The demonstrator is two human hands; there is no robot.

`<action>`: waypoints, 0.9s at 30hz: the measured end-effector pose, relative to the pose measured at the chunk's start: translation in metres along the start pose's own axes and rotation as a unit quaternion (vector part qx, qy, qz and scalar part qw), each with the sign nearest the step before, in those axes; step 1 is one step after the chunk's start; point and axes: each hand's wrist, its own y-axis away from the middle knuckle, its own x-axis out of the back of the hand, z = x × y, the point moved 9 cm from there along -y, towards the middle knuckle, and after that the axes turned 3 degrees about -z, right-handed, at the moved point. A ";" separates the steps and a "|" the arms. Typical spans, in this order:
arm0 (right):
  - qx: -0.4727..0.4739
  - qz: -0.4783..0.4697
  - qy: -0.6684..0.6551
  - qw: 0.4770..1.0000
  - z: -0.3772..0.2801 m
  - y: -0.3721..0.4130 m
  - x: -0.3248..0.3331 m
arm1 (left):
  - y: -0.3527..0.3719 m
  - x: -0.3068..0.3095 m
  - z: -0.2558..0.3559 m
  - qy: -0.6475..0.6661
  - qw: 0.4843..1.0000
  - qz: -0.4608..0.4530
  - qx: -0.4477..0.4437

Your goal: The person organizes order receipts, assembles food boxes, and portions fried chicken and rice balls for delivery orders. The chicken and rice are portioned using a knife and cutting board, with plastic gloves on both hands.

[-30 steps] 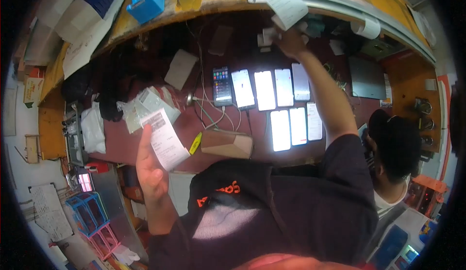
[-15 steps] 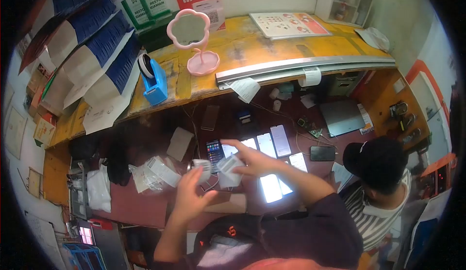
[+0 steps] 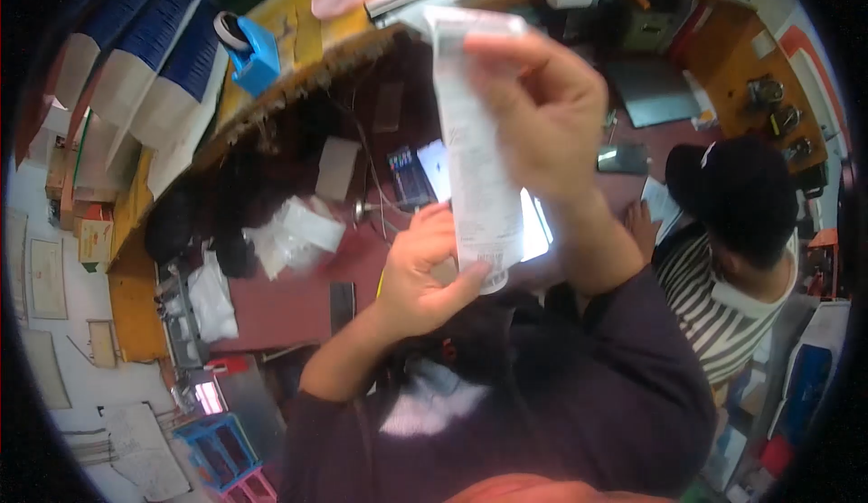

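A long white printed receipt (image 3: 477, 173) is stretched upright between my two hands. My right hand (image 3: 559, 119) pinches its upper end, slightly blurred. My left hand (image 3: 418, 277) grips the lower end, with the thumb pressed on the paper. Behind the receipt, a phone with a bright screen (image 3: 536, 227) lies partly hidden on the dark red desk (image 3: 280, 309). To the left of the paper are a phone showing app icons (image 3: 410, 176) and another lit phone (image 3: 434, 167), partly covered.
A person in a black cap (image 3: 734, 196) sits on the right, one hand on the desk near papers. White plastic packaging (image 3: 297, 236) lies at the left. A blue tape dispenser (image 3: 253, 58) stands on the yellow shelf. A closed laptop (image 3: 655, 94) and a dark phone (image 3: 624, 159) lie right.
The view has tilted down. My hands, earlier apart with crumpled-looking white paper, now hold the receipt stretched out, the right hand raised higher and closer to the camera.
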 end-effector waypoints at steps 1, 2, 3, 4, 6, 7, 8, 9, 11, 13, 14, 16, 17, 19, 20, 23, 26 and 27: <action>0.016 -0.004 -0.005 1.000 -0.009 -0.002 0.000 | 0.002 0.001 0.002 0.022 1.000 0.017 -0.005; 0.036 -0.008 -0.009 0.999 -0.018 -0.004 0.001 | 0.004 0.001 0.003 0.024 1.000 0.015 0.004; 0.036 -0.017 -0.014 0.999 -0.024 -0.004 0.001 | 0.006 0.001 0.009 0.016 1.000 0.005 -0.009; 0.056 -0.021 -0.042 0.997 -0.022 -0.006 0.003 | 0.007 0.001 0.016 0.006 1.000 -0.005 -0.027; 0.003 -0.021 -0.024 0.999 -0.031 -0.004 0.007 | 0.010 0.001 0.021 0.004 1.000 -0.003 -0.025; -0.015 -0.019 -0.018 1.000 -0.035 -0.004 0.010 | 0.011 0.001 0.023 0.009 1.000 -0.004 -0.023; -0.017 -0.008 -0.031 0.999 -0.035 -0.003 0.013 | 0.011 0.002 0.024 0.014 1.000 -0.005 -0.021; -0.017 0.000 -0.037 0.999 -0.035 -0.003 0.016 | 0.012 0.001 0.024 0.014 1.000 -0.009 -0.020; 0.004 0.001 -0.041 0.999 -0.038 -0.001 0.017 | 0.013 0.002 0.021 0.021 1.000 -0.010 -0.008; 0.030 -0.005 -0.040 0.999 -0.041 -0.001 0.017 | 0.014 0.002 0.019 0.031 0.999 -0.005 0.006; 0.031 -0.013 -0.048 0.998 -0.039 0.000 0.019 | 0.015 0.003 0.016 0.042 0.999 0.002 0.021; 0.035 -0.018 -0.057 0.998 -0.037 0.001 0.019 | 0.015 0.004 0.014 0.043 0.999 -0.002 0.026; 0.030 -0.005 -0.053 0.998 -0.036 0.002 0.020 | 0.015 0.005 0.013 0.048 0.998 -0.003 0.030; 0.031 0.006 -0.047 0.998 -0.035 0.004 0.022 | 0.011 0.005 0.013 0.030 0.999 -0.010 0.022; 0.023 0.011 0.003 1.000 -0.030 0.006 0.025 | 0.010 0.006 0.015 0.014 1.000 -0.014 0.015; -0.003 0.019 0.158 0.987 -0.022 0.004 0.033 | 0.010 0.008 0.005 -0.053 0.998 -0.028 0.011; -0.047 0.048 0.050 0.996 0.018 -0.001 0.053 | 0.022 0.017 -0.014 -0.090 0.995 -0.017 0.044; -0.085 0.070 0.051 0.993 0.034 -0.006 0.065 | 0.025 0.022 -0.013 -0.095 0.995 -0.009 0.027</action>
